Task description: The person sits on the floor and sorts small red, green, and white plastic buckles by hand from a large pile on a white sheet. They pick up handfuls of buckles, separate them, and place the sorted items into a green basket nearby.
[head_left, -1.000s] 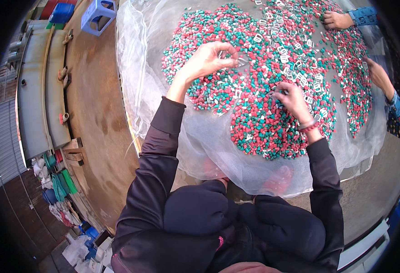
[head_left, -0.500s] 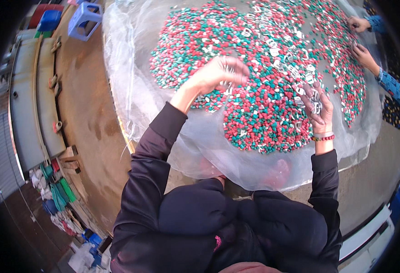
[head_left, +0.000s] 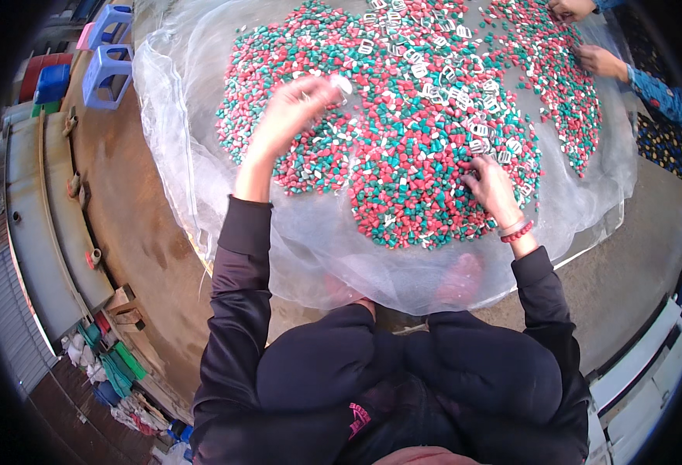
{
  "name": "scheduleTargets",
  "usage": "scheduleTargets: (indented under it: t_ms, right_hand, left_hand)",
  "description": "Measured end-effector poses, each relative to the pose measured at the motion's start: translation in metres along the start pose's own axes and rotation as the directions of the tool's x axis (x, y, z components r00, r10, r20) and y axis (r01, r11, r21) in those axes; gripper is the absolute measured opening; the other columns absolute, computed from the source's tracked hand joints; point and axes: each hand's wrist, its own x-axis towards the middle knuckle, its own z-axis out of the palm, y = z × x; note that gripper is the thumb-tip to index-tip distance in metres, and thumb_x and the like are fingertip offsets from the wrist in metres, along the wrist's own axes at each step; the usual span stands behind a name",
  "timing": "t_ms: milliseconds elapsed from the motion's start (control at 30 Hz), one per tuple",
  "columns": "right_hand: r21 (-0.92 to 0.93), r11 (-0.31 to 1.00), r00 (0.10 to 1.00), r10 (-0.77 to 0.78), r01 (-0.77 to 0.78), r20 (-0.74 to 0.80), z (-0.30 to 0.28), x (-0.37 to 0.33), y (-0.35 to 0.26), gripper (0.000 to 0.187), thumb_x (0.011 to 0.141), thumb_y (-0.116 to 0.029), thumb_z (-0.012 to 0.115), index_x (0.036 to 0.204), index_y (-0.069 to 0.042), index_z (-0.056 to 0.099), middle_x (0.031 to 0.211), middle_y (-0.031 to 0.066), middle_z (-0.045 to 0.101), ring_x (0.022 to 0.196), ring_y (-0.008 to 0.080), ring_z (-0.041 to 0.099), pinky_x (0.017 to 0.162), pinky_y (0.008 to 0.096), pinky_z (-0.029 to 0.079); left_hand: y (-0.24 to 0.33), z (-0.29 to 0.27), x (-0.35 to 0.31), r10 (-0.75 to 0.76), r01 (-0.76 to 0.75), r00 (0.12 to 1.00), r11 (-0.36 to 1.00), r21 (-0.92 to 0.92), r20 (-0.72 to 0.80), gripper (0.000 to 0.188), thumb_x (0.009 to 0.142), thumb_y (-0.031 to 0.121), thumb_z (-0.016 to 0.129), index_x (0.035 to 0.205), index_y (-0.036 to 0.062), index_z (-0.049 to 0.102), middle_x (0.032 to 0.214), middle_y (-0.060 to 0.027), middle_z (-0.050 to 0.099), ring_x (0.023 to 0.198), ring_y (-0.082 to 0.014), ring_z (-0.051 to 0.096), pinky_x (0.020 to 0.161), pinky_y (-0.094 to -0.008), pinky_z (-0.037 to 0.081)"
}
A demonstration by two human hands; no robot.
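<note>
A wide spread of small red, green and white pebble-like pieces (head_left: 418,194) lies on a translucent sheet (head_left: 310,256). Scattered over it are several flat white slotted buckles (head_left: 459,97). My left hand (head_left: 291,112) is raised over the left part of the pile, slightly blurred, its fingers pinching a white buckle (head_left: 342,84). Palm down, my right hand (head_left: 494,190) reaches into the pieces at the right, thumb and fingers bent together beside a group of buckles. Whatever is under those fingertips is hidden.
A co-worker's hands (head_left: 601,60) work in the pile's far right part. Blue plastic stools (head_left: 108,76) stand on the brown floor at the far left. Beyond lies a long grey metal panel (head_left: 54,225). Dark yellow-specked material (head_left: 666,147) lies at the right.
My left hand has moved left and up with white pieces in its fingers. My right hand, earlier palm up with several buckles, has turned over and come down onto the pile. The view has shifted.
</note>
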Motion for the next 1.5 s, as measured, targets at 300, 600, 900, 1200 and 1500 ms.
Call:
scheduleTargets:
  t_ms: [300,600,900,1200,1500]
  right_hand:
    - [0.590,0.807,1.000,-0.015,0.006,0.010,-0.022,0.041,-0.060,0.027,0.079,-0.021,0.079,0.076,-0.003,0.058,0.063,-0.0029,0.046,0.059,0.0066,0.043,0.055,0.0254,0.037]
    - [0.888,0.116,0.896,0.059,-0.445,0.441,-0.026,0.044,-0.052,0.018,0.092,-0.021,0.066,0.084,-0.009,0.057,0.068,0.0004,0.055,0.048,0.0051,0.051,0.031,0.0162,0.027]
    - [0.847,0.506,0.982,0.171,-0.161,0.085,-0.054,0.034,-0.054,0.010,0.089,-0.013,0.065,0.090,-0.003,0.062,0.071,0.0005,0.059,0.058,0.0049,0.052,0.047,0.0214,0.036]
    - [0.483,0.779,0.912,-0.392,0.399,-0.122,-0.074,0.036,-0.117,0.014,0.081,-0.007,0.057,0.093,-0.001,0.052,0.083,0.0103,0.057,0.068,0.0210,0.058,0.059,0.0342,0.048]
    - [-0.237,0.754,0.765,-0.641,0.613,-0.058,-0.080,0.025,-0.158,0.046,0.077,-0.020,0.072,0.117,-0.006,0.055,0.115,0.0141,0.052,0.106,0.0319,0.052,0.091,0.0427,0.042]
  left_hand:
    - [0.153,-0.113,-0.094,0.533,-0.474,0.801,0.287,-0.833,-0.272,0.013,0.085,0.013,0.067,0.087,0.0021,0.060,0.092,-0.0062,0.044,0.069,-0.0120,0.045,0.043,-0.0177,0.033]
    - [0.089,-0.050,-0.062,0.275,-0.002,0.959,-0.250,-0.968,-0.073,0.015,0.081,0.009,0.063,0.094,0.0042,0.061,0.106,-0.0080,0.047,0.084,-0.0151,0.050,0.044,-0.0199,0.047]
    - [0.040,0.026,-0.012,0.166,0.258,0.954,-0.024,-0.966,0.251,0.039,0.094,0.039,0.054,0.108,0.0034,0.061,0.113,-0.0136,0.057,0.093,-0.0240,0.058,0.051,-0.0302,0.053]
    - [0.001,0.133,-0.025,-0.193,0.634,0.762,0.024,-0.773,0.618,0.064,0.094,0.059,0.044,0.122,0.0023,0.055,0.121,-0.0145,0.062,0.110,-0.0322,0.061,0.092,-0.0570,0.050]
    - [-0.021,0.143,-0.023,-0.224,0.455,0.866,-0.015,-0.890,0.447,0.039,0.099,0.041,0.041,0.121,0.0136,0.058,0.119,-0.0098,0.062,0.110,-0.0270,0.061,0.095,-0.0454,0.049]
